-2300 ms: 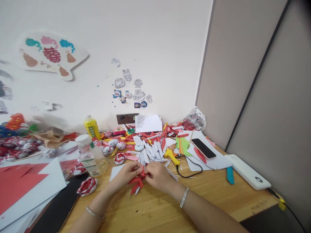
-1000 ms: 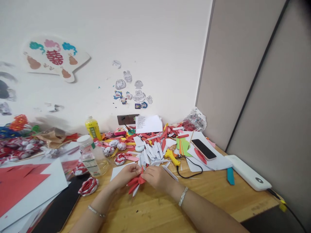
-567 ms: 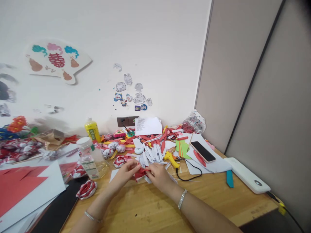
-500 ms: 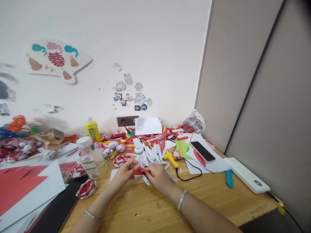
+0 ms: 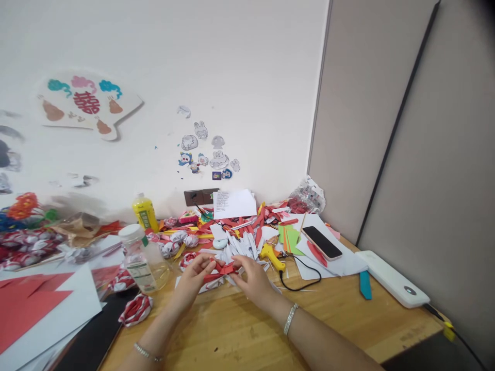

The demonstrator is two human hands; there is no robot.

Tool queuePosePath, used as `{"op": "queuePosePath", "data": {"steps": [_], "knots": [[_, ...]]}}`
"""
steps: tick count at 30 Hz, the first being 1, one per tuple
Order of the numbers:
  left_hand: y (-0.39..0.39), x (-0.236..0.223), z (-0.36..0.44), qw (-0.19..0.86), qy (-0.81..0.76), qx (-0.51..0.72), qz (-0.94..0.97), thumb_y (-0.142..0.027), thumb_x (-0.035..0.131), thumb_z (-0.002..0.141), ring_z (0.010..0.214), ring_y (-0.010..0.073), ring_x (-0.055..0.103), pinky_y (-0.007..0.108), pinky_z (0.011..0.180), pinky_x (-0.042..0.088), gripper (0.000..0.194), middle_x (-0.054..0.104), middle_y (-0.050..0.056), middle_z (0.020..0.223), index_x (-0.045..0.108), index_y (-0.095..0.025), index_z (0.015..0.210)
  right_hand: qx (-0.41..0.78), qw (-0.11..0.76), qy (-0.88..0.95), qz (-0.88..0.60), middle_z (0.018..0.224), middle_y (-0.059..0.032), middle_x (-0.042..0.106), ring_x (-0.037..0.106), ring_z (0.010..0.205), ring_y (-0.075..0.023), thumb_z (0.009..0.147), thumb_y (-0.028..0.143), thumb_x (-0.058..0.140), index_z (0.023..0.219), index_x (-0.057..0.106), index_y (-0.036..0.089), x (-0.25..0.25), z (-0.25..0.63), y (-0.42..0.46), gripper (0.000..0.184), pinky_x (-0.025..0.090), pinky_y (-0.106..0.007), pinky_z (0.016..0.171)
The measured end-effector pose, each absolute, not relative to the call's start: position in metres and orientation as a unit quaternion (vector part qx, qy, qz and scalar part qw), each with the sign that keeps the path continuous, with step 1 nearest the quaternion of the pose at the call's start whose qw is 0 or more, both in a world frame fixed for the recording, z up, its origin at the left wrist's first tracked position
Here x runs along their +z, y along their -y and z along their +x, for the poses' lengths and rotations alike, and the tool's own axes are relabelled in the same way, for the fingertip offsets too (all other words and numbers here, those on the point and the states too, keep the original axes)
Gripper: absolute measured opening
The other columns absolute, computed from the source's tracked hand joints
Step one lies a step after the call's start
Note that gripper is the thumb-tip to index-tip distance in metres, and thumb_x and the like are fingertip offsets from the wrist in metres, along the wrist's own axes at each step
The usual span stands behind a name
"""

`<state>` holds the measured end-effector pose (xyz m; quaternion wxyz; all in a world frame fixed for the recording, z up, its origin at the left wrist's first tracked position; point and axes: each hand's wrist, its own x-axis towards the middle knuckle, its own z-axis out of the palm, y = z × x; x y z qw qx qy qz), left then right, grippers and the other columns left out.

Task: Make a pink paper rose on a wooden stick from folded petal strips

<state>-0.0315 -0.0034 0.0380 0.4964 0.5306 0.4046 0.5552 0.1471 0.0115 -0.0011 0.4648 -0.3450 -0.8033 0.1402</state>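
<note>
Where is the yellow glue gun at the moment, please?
In the head view, the yellow glue gun lies right of centre, beyond the right hand and just right of the white folded strips.

The left hand (image 5: 193, 277) and right hand (image 5: 250, 281) face each other, just apart, over the tabletop (image 5: 240, 340), well in from its near edge. Fingers bend into pinches; both forearms slant inward from the near side.

White wall (image 5: 251, 62), grey panelling (image 5: 359, 129), wooden table (image 5: 247, 335); dark floor (image 5: 425, 356), seemingly.
</note>
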Motion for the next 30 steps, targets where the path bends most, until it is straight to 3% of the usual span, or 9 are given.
{"op": "queuePosePath", "data": {"steps": [4,8,11,15,18,25,30], "knots": [[0.004,0.039,-0.033,0.507,-0.374,0.591,0.504,-0.030,0.072,0.066,0.084,0.0165,0.060,0.027,0.077,0.044,0.018,0.069,0.001,0.084,0.060,-0.020,0.074,0.151,0.484,0.787,-0.353,0.098,-0.0068,0.063,0.058,0.090,-0.0192,0.079,0.029,0.061,0.106,0.055,0.018,-0.002,0.150,-0.019,0.030,0.046,-0.030,0.077],[0.007,0.038,-0.030,0.558,-0.344,0.601,0.457,-0.027,0.069,0.070,0.081,0.0145,0.062,0.025,0.075,0.046,0.014,0.069,-0.001,0.084,0.060,-0.021,0.079,0.141,0.497,0.786,-0.340,0.087,-0.0032,0.065,0.061,0.075,-0.0148,0.082,0.025,0.057,0.097,0.057,0.018,-0.003,0.150,-0.023,0.017,0.048,-0.024,0.066],[0.008,0.034,-0.028,0.603,-0.325,0.593,0.423,-0.024,0.067,0.071,0.081,0.0151,0.063,0.026,0.076,0.047,0.013,0.069,0.000,0.084,0.062,-0.020,0.082,0.100,0.512,0.784,-0.336,0.088,-0.0055,0.064,0.059,0.077,-0.0164,0.084,0.022,0.052,0.098,0.055,0.017,0.000,0.150,-0.020,0.015,0.047,-0.027,0.070],[0.002,0.026,-0.029,0.657,-0.295,0.588,0.370,-0.037,0.064,0.072,0.081,0.0195,0.064,0.039,0.079,0.049,0.021,0.069,0.001,0.083,0.062,-0.023,0.087,0.028,0.489,0.823,-0.289,0.088,-0.0072,0.063,0.056,0.082,-0.0201,0.086,0.018,0.047,0.101,0.056,0.019,0.007,0.154,-0.016,0.018,0.045,-0.031,0.072],[-0.002,0.019,-0.031,0.680,-0.289,0.580,0.343,-0.043,0.060,0.074,0.076,0.0193,0.065,0.041,0.075,0.051,0.021,0.068,0.000,0.078,0.061,-0.023,0.081,-0.017,0.476,0.837,-0.269,0.086,-0.0090,0.063,0.056,0.079,-0.0214,0.088,0.015,0.040,0.101,0.057,0.017,0.008,0.155,-0.014,0.022,0.046,-0.033,0.069],[-0.003,0.013,-0.030,0.678,-0.321,0.561,0.350,-0.045,0.053,0.079,0.075,0.0213,0.066,0.033,0.063,0.051,0.029,0.068,0.004,0.083,0.059,-0.020,0.092,-0.076,0.479,0.816,-0.314,0.091,-0.0090,0.063,0.056,0.082,-0.0205,0.087,0.013,0.041,0.105,0.056,0.017,0.011,0.167,-0.026,0.024,0.045,-0.033,0.072],[-0.005,0.015,-0.032,0.655,-0.352,0.563,0.360,-0.044,0.052,0.079,0.071,0.0202,0.066,0.032,0.062,0.050,0.027,0.069,0.006,0.084,0.059,-0.020,0.089,-0.089,0.481,0.753,-0.440,0.090,-0.0087,0.063,0.055,0.085,-0.0226,0.085,0.019,0.048,0.101,0.059,0.018,0.022,0.205,-0.054,0.020,0.042,-0.034,0.076]]}}
